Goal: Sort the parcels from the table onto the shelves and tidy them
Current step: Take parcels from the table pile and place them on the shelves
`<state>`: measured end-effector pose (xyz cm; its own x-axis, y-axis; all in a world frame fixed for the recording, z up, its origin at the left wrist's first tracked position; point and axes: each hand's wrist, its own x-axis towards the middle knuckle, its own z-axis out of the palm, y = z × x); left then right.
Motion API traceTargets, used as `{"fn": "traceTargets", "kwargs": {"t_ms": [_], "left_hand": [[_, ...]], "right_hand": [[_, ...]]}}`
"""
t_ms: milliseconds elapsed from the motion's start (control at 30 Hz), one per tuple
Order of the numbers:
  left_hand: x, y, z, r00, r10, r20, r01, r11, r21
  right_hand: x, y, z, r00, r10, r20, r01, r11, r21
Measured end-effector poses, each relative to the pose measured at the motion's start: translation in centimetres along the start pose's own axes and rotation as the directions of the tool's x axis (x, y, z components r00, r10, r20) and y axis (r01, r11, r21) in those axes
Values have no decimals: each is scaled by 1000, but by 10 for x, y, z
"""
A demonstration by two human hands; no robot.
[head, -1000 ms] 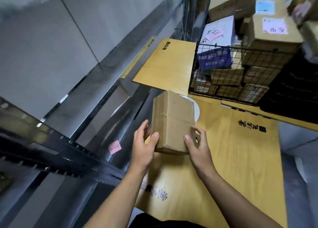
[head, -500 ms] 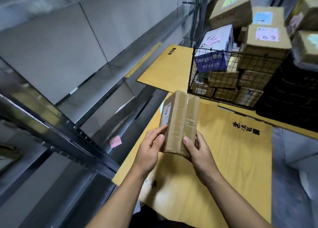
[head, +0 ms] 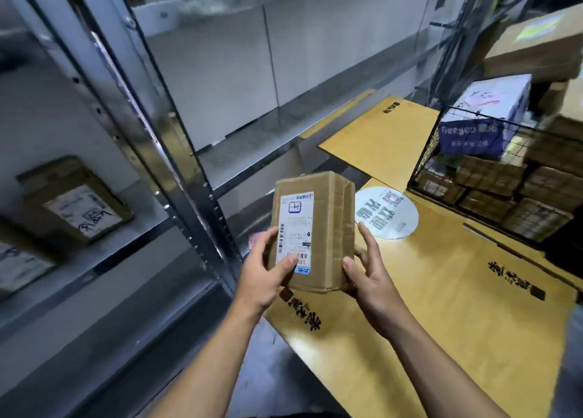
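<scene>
I hold a small brown cardboard parcel [head: 328,222] upright in front of me, above the near left corner of the yellow table [head: 457,307]. A white shipping label faces me on its left side. My left hand [head: 265,272] grips its lower left edge, thumb across the label. My right hand [head: 369,275] grips its lower right side, fingers behind it. To the left stands the metal shelving [head: 176,152], with a labelled parcel [head: 75,203] lying on a shelf at mid left.
A black wire basket [head: 441,152] full of parcels sits at the table's far right, with a blue-and-white box [head: 482,124] on top and a big carton [head: 536,48] above. A round white sticker [head: 391,218] lies on the table. A shelf upright [head: 202,196] stands just left of my hands.
The parcel has been turned in my hands so its white label now faces me. My view has swung left, bringing the shelves and the shelved parcel into sight.
</scene>
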<state>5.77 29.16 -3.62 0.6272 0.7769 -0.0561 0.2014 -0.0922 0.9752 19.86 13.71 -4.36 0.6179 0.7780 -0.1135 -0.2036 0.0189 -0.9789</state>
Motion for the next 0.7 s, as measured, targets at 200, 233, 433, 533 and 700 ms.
{"fn": "traceTargets", "kwargs": {"t_ms": [200,233,433,533,700], "left_hand": [[-36,-17,-86,958,12,-285,30,990,141],[-46,-19,-102,942,19,-335,38,986,161],[-122,-33,-194,822,42,-569,125,960,252],[-170,-40,-243,747,69,-662,161,946,280],[-263,-53,-334,675,49,-736,212,943,257]], "right_hand": [[20,3,81,981,-69,184,134,919,-371],[19,4,99,971,-42,235,129,920,-369],[-13,11,220,882,-33,469,202,928,-314],[-43,26,287,857,-40,514,229,923,-309],[-105,51,392,790,-75,608,254,943,-214]]}}
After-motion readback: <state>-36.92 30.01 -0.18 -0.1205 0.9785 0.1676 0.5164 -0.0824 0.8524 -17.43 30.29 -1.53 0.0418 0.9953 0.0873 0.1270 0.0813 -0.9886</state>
